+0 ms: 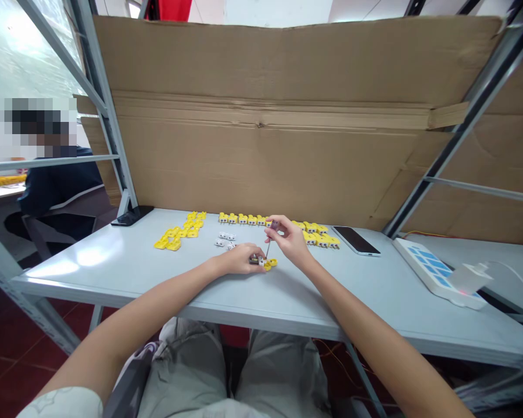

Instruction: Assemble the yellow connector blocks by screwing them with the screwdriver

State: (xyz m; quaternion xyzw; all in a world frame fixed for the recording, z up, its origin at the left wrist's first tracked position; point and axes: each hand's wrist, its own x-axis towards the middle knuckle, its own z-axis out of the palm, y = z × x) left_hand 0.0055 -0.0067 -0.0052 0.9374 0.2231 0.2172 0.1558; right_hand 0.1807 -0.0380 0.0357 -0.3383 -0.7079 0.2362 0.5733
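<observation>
- Left hand (239,259): closed on yellow connector (269,265), which sits at its fingertips, on the side toward the right hand.
- Right hand (291,239): pinching slim screwdriver (268,248), shaft slanting down to the connector; tip contact cannot be confirmed.
- Further yellow connectors (244,219): lined up beyond both hands.

yellow connectors (318,235): glossy plastic | screwdriver shaft (268,248): metal | cardboard sheet (261,168): matt, rough (creased) | tabletop (113,261): smooth

My left hand (240,259), curled low, and my right hand (290,240), raised in a pinch, held just apart.
</observation>
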